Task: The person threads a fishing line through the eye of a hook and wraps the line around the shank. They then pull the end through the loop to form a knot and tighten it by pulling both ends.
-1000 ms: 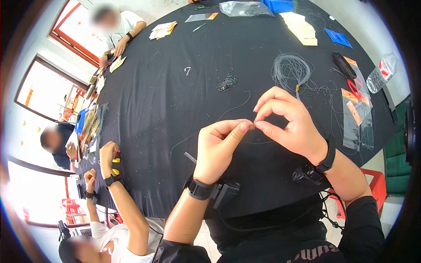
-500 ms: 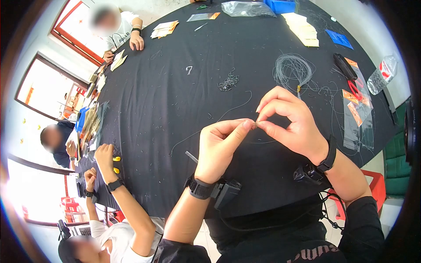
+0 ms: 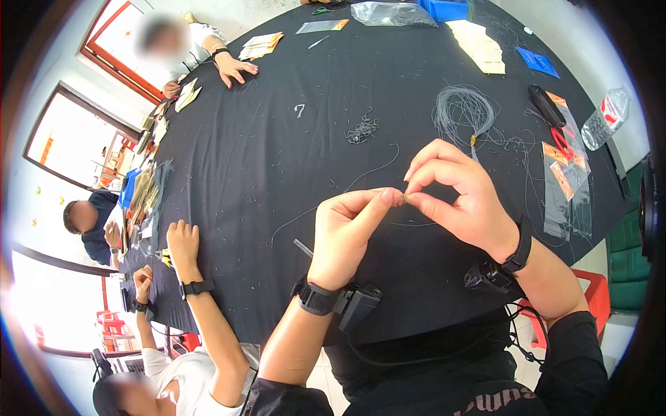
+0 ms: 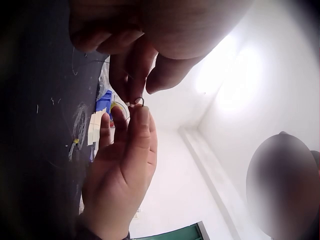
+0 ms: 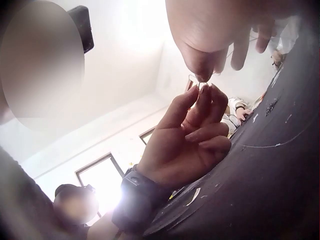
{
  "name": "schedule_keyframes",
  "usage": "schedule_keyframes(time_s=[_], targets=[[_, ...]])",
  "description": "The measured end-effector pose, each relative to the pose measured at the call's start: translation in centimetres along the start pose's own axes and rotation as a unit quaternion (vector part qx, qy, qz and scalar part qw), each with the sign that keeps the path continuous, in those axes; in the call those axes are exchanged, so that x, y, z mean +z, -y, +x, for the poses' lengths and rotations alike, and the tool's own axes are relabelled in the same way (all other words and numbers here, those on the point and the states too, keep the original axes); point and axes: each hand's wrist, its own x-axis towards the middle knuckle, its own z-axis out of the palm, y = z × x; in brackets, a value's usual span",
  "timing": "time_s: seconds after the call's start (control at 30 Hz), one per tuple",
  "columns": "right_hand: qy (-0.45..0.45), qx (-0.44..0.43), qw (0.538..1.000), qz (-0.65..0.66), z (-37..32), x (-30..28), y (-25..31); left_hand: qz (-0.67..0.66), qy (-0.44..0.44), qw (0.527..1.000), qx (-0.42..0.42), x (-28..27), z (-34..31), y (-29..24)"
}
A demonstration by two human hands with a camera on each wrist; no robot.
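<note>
My left hand and right hand meet at their fingertips above the black table. Thumb and index finger of each pinch a tiny dark curved hook, whose bend shows in the left wrist view at the right thumb tip. The fingertips cover most of it; how thread is wound there I cannot tell. A thin grey line lies on the cloth left of my left hand, and its curled end rises behind the fingers. Beyond my hands lie a pile of small dark hooks and a coil of clear line tied in yellow.
To the right are a black case, red-handled scissors, clear packets and a water bottle. Cream cards and a blue bin lie at the far side. Other people's hands rest at the left edge.
My hands keep nearly the same pose and place. At the far left a person's hand has reached out onto the table; the nearer neighbour's hand has moved right over the cloth.
</note>
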Motion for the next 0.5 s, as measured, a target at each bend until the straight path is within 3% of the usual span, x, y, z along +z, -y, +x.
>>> schedule_keyframes(time_s=[0.5], targets=[[0.003,0.011,1.000,0.010,-0.10,0.11,0.04,-0.022,0.018,0.999,-0.045,-0.67,0.08,0.34]])
